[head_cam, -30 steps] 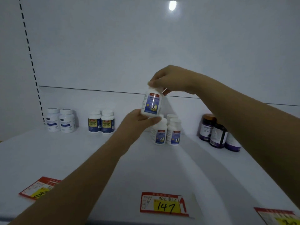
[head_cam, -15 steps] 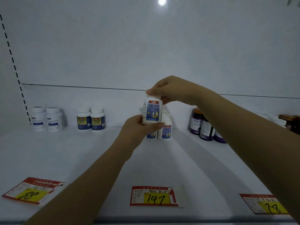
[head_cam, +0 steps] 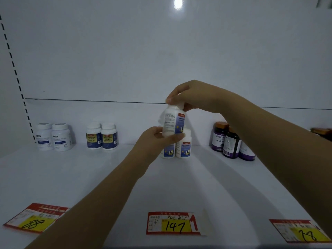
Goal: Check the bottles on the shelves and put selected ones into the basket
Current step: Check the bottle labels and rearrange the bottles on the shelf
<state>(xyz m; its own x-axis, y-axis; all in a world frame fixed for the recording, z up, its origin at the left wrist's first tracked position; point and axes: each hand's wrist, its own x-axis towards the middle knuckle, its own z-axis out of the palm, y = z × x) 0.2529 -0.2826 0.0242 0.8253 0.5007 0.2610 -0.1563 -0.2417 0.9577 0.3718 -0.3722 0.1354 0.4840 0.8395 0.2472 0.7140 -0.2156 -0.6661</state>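
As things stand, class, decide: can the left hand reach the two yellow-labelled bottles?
Likely yes, once freed: the left hand grips the held bottle, but nothing stands between it and the yellow-labelled bottles.

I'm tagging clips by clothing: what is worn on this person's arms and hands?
The left hand and right hand are bare, with no gloves, rings or watch, and both forearms are bare to the frame's edge, no sleeve in sight.

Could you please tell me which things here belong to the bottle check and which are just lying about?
In the job: white bottle, held by left hand and right hand; matching bottles behind it; yellow-label bottles; purple bottles.
Lying about: price tag 147, price tag 88, price tag 78.
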